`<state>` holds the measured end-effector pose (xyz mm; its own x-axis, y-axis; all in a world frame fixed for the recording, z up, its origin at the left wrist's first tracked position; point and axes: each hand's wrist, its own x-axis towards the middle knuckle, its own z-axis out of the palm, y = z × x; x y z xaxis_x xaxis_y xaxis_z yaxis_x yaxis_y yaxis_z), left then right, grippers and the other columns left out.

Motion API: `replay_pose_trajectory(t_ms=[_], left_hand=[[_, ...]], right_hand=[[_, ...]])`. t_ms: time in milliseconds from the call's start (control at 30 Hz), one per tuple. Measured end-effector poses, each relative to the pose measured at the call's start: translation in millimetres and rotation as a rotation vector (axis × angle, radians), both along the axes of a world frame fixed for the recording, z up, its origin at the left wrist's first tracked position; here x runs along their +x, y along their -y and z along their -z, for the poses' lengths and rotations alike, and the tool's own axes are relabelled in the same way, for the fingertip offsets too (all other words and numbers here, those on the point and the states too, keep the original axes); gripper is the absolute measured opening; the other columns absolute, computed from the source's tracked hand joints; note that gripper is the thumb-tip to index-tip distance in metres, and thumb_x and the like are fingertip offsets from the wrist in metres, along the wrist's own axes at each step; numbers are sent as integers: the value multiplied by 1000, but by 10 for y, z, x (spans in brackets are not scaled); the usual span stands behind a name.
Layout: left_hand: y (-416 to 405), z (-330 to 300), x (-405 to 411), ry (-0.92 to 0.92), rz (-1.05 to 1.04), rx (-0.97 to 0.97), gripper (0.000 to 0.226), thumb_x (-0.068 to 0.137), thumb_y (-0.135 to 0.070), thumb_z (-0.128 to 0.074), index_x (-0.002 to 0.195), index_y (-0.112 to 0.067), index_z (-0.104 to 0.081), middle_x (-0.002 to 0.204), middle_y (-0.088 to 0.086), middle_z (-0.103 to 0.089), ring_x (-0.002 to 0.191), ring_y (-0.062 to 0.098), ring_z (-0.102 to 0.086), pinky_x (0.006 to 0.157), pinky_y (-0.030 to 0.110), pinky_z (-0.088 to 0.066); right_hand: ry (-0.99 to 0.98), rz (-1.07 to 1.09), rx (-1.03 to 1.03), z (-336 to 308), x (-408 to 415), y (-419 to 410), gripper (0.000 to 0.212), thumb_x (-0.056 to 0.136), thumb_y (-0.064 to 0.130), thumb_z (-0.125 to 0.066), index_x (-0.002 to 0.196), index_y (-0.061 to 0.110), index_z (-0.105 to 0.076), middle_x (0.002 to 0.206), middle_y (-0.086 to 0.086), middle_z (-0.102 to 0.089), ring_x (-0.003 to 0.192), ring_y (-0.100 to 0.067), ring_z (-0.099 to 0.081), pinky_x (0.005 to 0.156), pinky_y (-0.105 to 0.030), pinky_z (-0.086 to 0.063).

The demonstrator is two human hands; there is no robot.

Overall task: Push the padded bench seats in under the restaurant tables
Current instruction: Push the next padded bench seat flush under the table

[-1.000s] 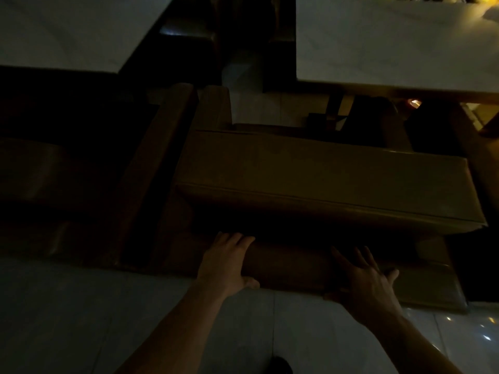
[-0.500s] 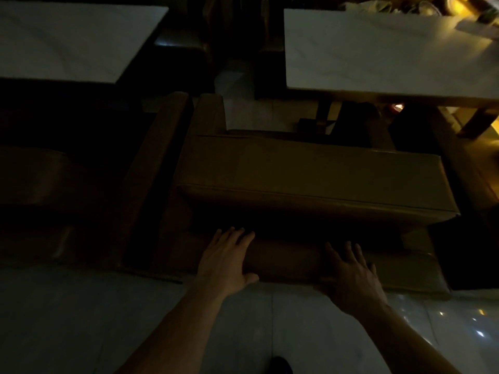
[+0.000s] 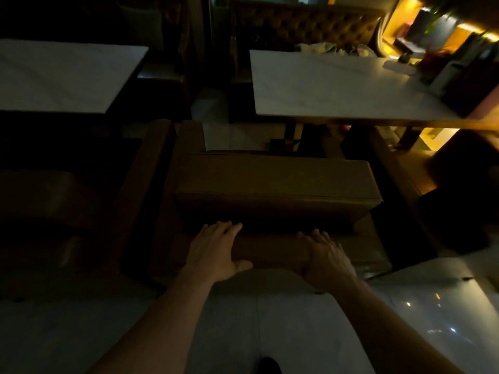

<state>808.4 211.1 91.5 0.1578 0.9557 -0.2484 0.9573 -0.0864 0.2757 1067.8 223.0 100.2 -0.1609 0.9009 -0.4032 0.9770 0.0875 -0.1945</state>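
The scene is very dim, with most of the left side sunk in near-black shadow. The only warm light comes from the amber-lit shelving (image 3: 442,31) at the upper right, which is smeared by motion blur (detail there cannot be made out). The right counter top (image 3: 337,87) picks up a pale, soft sheen, and the left counter top (image 3: 59,76) shows a greyer one. Small specular glints sit on the glossy floor (image 3: 432,314) at lower right. The left hand (image 3: 216,252) and right hand (image 3: 326,261) are faintly lit, grainy. Straight edges bow outward toward the frame borders from the wide lens.
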Motion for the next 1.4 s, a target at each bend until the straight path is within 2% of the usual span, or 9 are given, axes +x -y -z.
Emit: replay_pose_trajectory(t_ms=[167, 300, 467, 533, 667, 800, 1033, 1233, 1400], left_hand=[[212, -367, 174, 6, 40, -6, 103, 73, -77, -61, 154, -33, -15, 161, -3, -19, 146, 21, -19, 119, 42, -15], [318, -640, 440, 4, 72, -6, 102, 73, -77, -61, 154, -33, -16, 161, -4, -20, 145, 19, -21, 119, 43, -17], [390, -993, 1082, 1, 122, 32, 102, 73, -77, -61, 154, -34, -16, 161, -4, -20, 146, 19, -19, 119, 44, -16], [418, -1142, 1441, 3, 150, 46, 101, 75, -75, -61, 154, -34, -15, 161, -5, -20, 146, 19, -20, 118, 43, -17], [491, -1345, 2249, -13, 221, 73, 99, 76, -76, -59, 154, -33, -15, 161, -4, -20, 145, 20, -20, 118, 43, -17], [616, -1493, 3131, -10, 269, 95, 100, 75, -76, -59, 154, -33, -16, 160, -4, -21, 145, 20, -21, 118, 42, -19], [736, -1612, 4598, 32, 375, 121, 98, 77, -73, -60, 154, -30, -17, 160, -2, -22, 145, 20, -21, 115, 42, -22], [436, -1390, 5649, 63, 440, 114, 100, 76, -75, -61, 154, -31, -18, 160, -2, -23, 146, 20, -19, 120, 44, -15], [-99, -1068, 6583, 109, 468, 117, 102, 74, -77, -59, 154, -29, -18, 161, -2, -21, 148, 19, -15, 121, 42, -7]], right_hand=[[15, 32, 69, -353, 158, 287, 94, 83, 62, -63, 156, 32, -13, 165, -8, -11, 151, -33, -8, 120, -54, -19], [19, 62, 91, -638, 377, 486, 93, 84, 60, -65, 156, 33, -12, 165, -8, -9, 151, -32, -8, 121, -53, -17], [20, 102, 177, -910, 883, 675, 91, 82, 54, -68, 154, 36, -15, 161, -8, -18, 147, -31, -19, 117, -53, -25], [13, 126, 212, -1003, 1168, 782, 89, 83, 53, -67, 154, 36, -16, 162, -8, -18, 148, -31, -18, 117, -53, -25], [-10, 184, 229, -1160, 1898, 1015, 86, 86, 50, -66, 154, 35, -16, 163, -10, -14, 149, -33, -14, 119, -54, -21], [-18, 250, 257, -1310, 2810, 1306, 90, 84, 63, -62, 155, 33, -16, 163, -11, -15, 149, -33, -15, 119, -52, -22], [34, 378, 285, -1420, 4391, 1606, 91, 82, 68, -60, 155, 35, -16, 164, -12, -16, 150, -32, -14, 118, -51, -24], [50, 460, 267, -1210, 5332, 1495, 93, 82, 71, -58, 155, 36, -13, 165, -12, -10, 151, -33, -9, 119, -53, -22], [66, 484, 220, -1010, 6213, 1020, 93, 82, 67, -61, 155, 34, -13, 165, -13, -8, 151, -35, -6, 120, -56, -21]])
